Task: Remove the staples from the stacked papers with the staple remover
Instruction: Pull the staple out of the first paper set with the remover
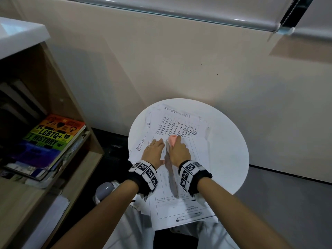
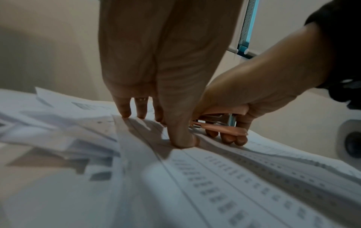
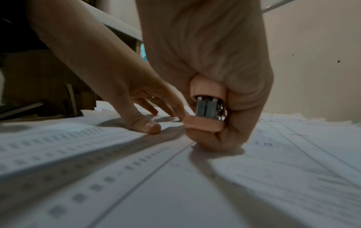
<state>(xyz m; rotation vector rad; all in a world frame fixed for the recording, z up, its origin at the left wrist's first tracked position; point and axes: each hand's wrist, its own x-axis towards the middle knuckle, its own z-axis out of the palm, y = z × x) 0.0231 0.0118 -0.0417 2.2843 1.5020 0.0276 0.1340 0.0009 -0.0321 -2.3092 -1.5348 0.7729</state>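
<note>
A loose stack of printed papers (image 1: 181, 205) covers the round white table (image 1: 230, 141) and hangs over its near edge. My left hand (image 1: 154, 151) lies flat on the top sheet (image 2: 215, 185), fingertips (image 2: 125, 112) and thumb pressing it down. Right beside it, my right hand (image 1: 178, 150) grips a pink staple remover (image 1: 172, 139) and holds it down against the far edge of that sheet. In the right wrist view the pink staple remover (image 3: 207, 111) shows its metal jaws between thumb and fingers. In the left wrist view the remover (image 2: 220, 123) lies low over the paper. No staple is visible.
A wooden shelf unit (image 1: 59, 159) stands at the left, holding a rainbow-coloured book (image 1: 52, 141) and other books. A beige wall (image 1: 197, 69) runs close behind the table. A grey rounded object (image 1: 106, 191) sits by my left forearm. My lap in white cloth lies below the papers.
</note>
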